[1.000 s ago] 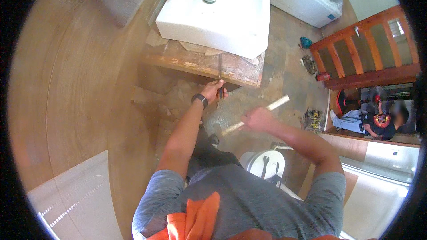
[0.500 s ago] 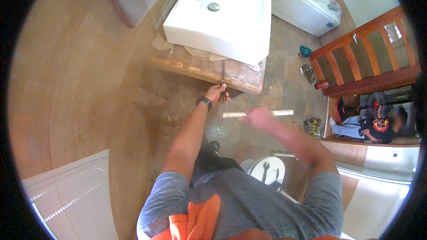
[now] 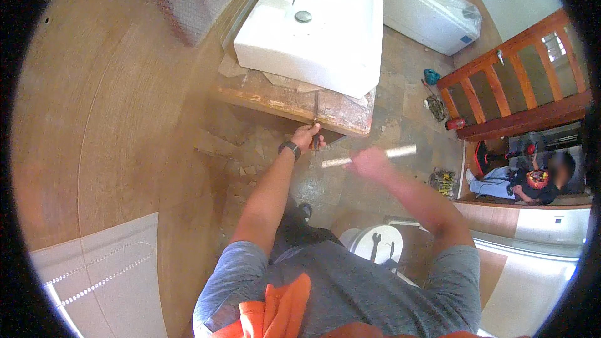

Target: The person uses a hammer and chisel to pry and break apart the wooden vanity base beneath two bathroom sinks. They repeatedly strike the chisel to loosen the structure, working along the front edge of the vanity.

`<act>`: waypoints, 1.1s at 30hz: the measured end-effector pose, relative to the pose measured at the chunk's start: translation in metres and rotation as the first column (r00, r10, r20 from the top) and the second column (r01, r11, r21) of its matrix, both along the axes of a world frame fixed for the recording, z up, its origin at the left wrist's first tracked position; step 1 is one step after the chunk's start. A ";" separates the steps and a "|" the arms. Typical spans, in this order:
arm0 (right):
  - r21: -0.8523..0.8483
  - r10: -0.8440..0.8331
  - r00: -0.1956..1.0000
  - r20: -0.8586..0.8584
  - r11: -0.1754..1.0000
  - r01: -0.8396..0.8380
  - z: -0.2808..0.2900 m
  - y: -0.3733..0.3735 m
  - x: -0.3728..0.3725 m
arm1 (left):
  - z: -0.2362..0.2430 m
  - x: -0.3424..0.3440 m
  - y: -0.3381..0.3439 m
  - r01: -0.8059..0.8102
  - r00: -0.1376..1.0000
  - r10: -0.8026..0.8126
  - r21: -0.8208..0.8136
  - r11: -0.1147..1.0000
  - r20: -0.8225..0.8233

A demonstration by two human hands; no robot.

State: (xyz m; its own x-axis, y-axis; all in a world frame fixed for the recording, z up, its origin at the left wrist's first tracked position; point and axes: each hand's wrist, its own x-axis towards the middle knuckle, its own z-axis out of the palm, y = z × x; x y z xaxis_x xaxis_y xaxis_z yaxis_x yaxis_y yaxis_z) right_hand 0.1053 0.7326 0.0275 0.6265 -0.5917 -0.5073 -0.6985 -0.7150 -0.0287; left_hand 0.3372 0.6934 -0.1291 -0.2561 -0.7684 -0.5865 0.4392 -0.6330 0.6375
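Observation:
My left hand point(image 3: 307, 137), a dark watch on its wrist, is closed around the dark handle of a thin-shafted hand tool point(image 3: 316, 107), a chisel or a screwdriver. Its shaft points away from me over the rough front edge of a wooden counter point(image 3: 269, 96), towards the white basin point(image 3: 307, 56). To the right, my right hand point(image 3: 370, 164) grips a pale, straight stick point(image 3: 401, 151) near its middle. The stick is tilted with its right end farther away, apart from the tool. Motion blurs this hand slightly.
Broken tile pieces point(image 3: 249, 169) litter the floor below the counter. A white round lid point(image 3: 383, 244) with a wrench on it lies near my right side. A bathtub point(image 3: 432, 9), wooden slatted door point(image 3: 507, 75) and tool bag point(image 3: 443, 181) stand right. Another person point(image 3: 529, 181) sits in the doorway.
The stick in my right hand has gone from nearly level to tilted, its right end raised away from me. My left hand keeps its hold at the counter edge. The view has shifted slightly.

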 end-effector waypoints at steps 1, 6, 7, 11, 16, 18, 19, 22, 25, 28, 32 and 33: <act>-0.027 -0.067 0.997 0.024 0.997 0.067 -0.001 0.001 0.002 | -0.004 0.001 -0.001 -0.010 1.000 0.011 0.002 1.000 -0.018; 0.026 0.064 0.998 -0.024 0.998 -0.064 0.009 -0.001 0.007 | -0.007 0.000 -0.002 -0.034 0.998 0.035 0.011 0.999 -0.052; 0.055 0.052 0.995 -0.083 0.997 -0.048 0.012 -0.006 0.009 | -0.007 -0.001 -0.001 -0.042 0.998 0.042 0.010 0.999 -0.038; -0.069 -0.077 0.992 0.097 0.994 0.084 0.003 0.015 0.015 | -0.005 0.001 -0.001 -0.036 0.999 0.036 0.011 0.999 -0.006; 0.023 0.007 1.000 -0.006 1.000 -0.007 0.013 -0.003 0.015 | 0.000 0.002 0.000 -0.010 1.000 0.010 -0.028 1.000 0.000; 0.000 -0.069 0.997 0.018 0.998 0.069 0.003 -0.002 0.012 | -0.007 0.003 -0.002 -0.046 0.998 0.046 -0.007 0.999 -0.040; -0.004 -0.061 0.998 0.032 0.998 0.061 0.001 0.010 0.016 | -0.010 0.003 -0.002 -0.040 0.998 0.040 -0.012 0.999 -0.046; 0.035 0.044 0.999 0.020 0.998 -0.045 0.009 0.009 0.018 | -0.009 0.004 -0.002 -0.023 0.999 0.023 -0.012 1.000 -0.040; 0.007 -0.028 0.998 0.050 1.000 0.028 0.005 0.005 0.018 | 0.001 0.003 -0.003 -0.017 1.000 0.017 0.007 1.000 -0.016; 0.005 -0.034 0.997 0.067 0.999 0.034 0.001 0.013 0.022 | -0.004 0.005 -0.003 -0.038 0.998 0.038 -0.003 0.999 -0.048; 0.092 0.090 0.995 -0.048 0.992 -0.086 0.020 0.004 0.019 | -0.005 0.004 -0.004 -0.025 0.999 0.025 -0.015 1.000 -0.027; 0.060 0.010 1.000 -0.012 0.998 -0.010 0.015 0.004 0.016 | -0.004 0.003 -0.003 -0.014 1.000 0.014 -0.017 1.000 -0.007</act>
State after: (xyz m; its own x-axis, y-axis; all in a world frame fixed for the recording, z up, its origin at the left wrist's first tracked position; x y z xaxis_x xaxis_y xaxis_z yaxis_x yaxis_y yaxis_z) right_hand 0.1209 0.7362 0.0420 0.6259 -0.5539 -0.5491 -0.6919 -0.7192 -0.0633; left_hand 0.3404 0.6899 -0.1326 -0.2491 -0.7819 -0.5715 0.4527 -0.6156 0.6451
